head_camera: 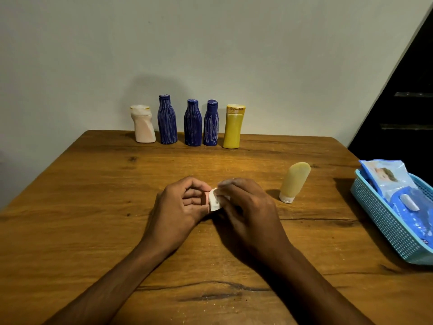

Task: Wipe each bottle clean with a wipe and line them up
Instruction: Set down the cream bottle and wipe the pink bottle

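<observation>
Five bottles stand in a row at the table's far edge: a white bottle [143,125], three blue bottles [167,120] [192,123] [211,123] and a yellow bottle [233,126]. A pale yellow tube [294,182] stands on its white cap to the right of my hands. At the table's middle, my left hand [180,207] and my right hand [248,207] meet over a small folded white wipe [214,202]. The fingers of both hands pinch it. A small pinkish thing shows beside the wipe, mostly hidden by my left fingers.
A light blue plastic basket [384,221] sits at the table's right edge and holds a blue pack of wipes [398,186]. The wooden table [93,207] stands against a plain wall. A dark doorway or stair shows at the far right.
</observation>
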